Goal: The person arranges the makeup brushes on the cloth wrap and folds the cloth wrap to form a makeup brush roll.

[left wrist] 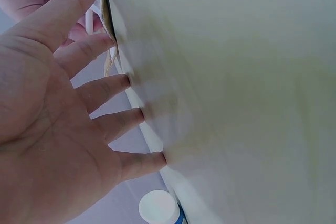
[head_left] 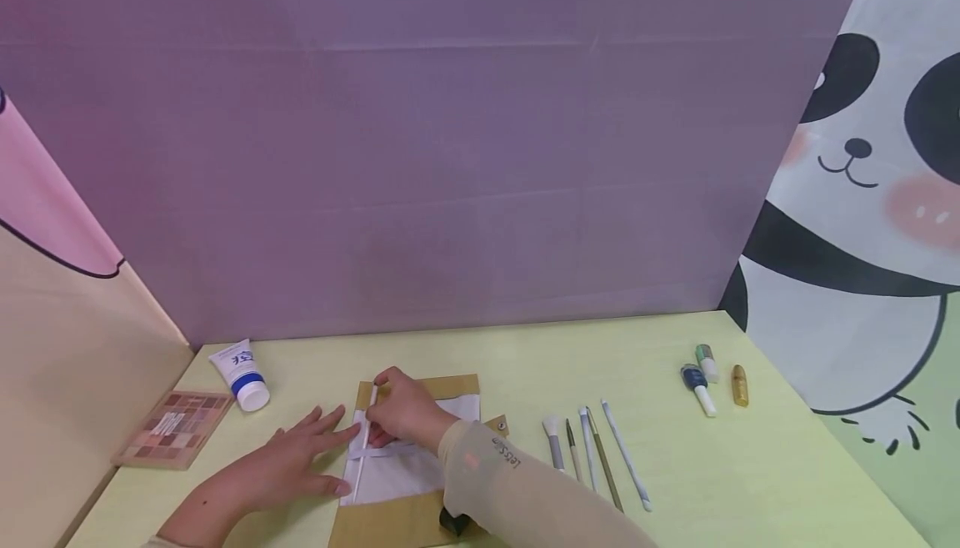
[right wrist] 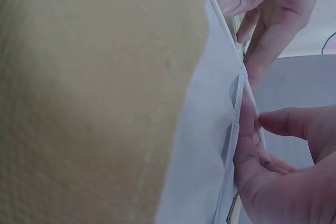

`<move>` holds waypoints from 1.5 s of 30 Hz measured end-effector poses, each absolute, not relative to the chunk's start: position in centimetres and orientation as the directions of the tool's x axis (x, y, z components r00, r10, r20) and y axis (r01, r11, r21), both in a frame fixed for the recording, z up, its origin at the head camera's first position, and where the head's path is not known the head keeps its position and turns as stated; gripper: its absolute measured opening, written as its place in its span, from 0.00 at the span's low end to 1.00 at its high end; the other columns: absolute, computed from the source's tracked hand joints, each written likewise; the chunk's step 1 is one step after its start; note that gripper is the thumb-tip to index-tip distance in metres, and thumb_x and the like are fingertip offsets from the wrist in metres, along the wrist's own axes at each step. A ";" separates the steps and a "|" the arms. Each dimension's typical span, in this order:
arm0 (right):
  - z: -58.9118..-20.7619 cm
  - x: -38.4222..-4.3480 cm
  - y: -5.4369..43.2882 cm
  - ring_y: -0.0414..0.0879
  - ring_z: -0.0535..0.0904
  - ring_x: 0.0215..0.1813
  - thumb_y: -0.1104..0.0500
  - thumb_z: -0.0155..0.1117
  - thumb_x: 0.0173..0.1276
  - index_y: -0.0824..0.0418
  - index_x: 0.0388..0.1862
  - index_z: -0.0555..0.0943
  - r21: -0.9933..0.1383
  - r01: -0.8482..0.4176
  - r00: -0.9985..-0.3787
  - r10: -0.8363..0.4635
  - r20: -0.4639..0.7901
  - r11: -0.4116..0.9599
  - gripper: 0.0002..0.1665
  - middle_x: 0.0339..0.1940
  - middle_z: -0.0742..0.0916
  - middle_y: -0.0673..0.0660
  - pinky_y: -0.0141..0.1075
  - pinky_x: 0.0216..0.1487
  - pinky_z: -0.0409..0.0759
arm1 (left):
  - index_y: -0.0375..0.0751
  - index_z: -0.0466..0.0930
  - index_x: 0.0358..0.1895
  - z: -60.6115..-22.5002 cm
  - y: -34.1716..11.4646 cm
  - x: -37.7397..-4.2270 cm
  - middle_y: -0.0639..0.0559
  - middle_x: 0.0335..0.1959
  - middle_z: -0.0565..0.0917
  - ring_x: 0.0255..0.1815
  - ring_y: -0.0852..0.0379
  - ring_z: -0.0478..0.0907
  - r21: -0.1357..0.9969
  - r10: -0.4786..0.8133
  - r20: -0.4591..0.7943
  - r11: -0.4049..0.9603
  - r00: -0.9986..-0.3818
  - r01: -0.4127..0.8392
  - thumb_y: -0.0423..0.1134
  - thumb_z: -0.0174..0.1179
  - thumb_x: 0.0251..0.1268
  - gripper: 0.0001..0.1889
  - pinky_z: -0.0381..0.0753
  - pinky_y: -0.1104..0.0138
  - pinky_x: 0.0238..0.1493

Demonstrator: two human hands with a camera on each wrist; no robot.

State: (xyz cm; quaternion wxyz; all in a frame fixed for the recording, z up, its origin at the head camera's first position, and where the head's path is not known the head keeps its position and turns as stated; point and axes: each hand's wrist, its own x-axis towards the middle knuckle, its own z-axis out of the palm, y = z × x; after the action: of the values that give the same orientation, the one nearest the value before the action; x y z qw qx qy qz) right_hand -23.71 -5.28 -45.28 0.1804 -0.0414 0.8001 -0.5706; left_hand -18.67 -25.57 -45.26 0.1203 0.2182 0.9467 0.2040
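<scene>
A tan brush roll (head_left: 409,523) lies unfolded on the table, with a white cloth lining (head_left: 405,477) and a strap across it. My right hand (head_left: 408,410) pinches a thin white stick (head_left: 362,469), like a makeup brush handle, near its far end. The stick lies lengthwise along the lining's left side; in the right wrist view, the right hand (right wrist: 294,166) has thumb and fingers about it. My left hand (head_left: 288,460) is spread at the roll's left edge, its thumb tip by the stick's near end. In the left wrist view, the left hand (left wrist: 63,114) shows straight fingers.
Several makeup brushes (head_left: 596,456) lie right of the roll. A palette (head_left: 176,429) and a white tube (head_left: 242,374) are at the left. At the far right are a dark nail polish bottle (head_left: 694,378), a green-and-white bottle (head_left: 707,362) and a gold tube (head_left: 740,385).
</scene>
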 end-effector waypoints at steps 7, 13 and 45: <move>-45.2 -23.4 -5.2 0.44 0.83 0.19 0.68 0.67 0.71 0.57 0.57 0.76 -0.916 0.122 -0.934 -0.268 -0.237 0.382 0.19 0.21 0.90 0.61 0.34 0.24 0.87 | 0.46 0.75 0.77 -45.2 -25.5 -18.8 0.28 0.84 0.63 0.83 0.14 0.51 0.436 0.460 -0.142 0.824 -0.876 0.362 0.60 0.75 0.59 0.44 0.51 0.11 0.64; -45.2 -23.2 -5.1 0.45 0.86 0.21 0.65 0.68 0.73 0.57 0.52 0.76 -0.899 0.094 -0.939 -0.262 -0.223 0.427 0.13 0.20 0.90 0.59 0.34 0.25 0.87 | 0.46 0.75 0.77 -45.4 -25.6 -18.8 0.28 0.84 0.63 0.83 0.14 0.51 0.434 0.458 -0.142 0.826 -0.878 0.360 0.59 0.76 0.59 0.44 0.50 0.11 0.65; -45.1 -22.7 -5.1 0.38 0.77 0.23 0.64 0.73 0.68 0.59 0.32 0.86 -0.813 -0.033 -0.947 -0.277 -0.160 0.582 0.05 0.17 0.84 0.48 0.26 0.29 0.75 | 0.46 0.74 0.78 -45.6 -25.8 -18.8 0.28 0.84 0.62 0.83 0.15 0.50 0.450 0.471 -0.134 0.813 -0.872 0.371 0.61 0.75 0.59 0.45 0.51 0.12 0.64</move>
State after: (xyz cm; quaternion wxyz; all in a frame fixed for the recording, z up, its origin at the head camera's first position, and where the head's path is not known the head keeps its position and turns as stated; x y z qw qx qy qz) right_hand -22.70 -5.09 -45.14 0.1361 -0.0882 0.8788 -0.4487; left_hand -18.83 -25.83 -45.64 0.1204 0.2229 0.9444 0.2096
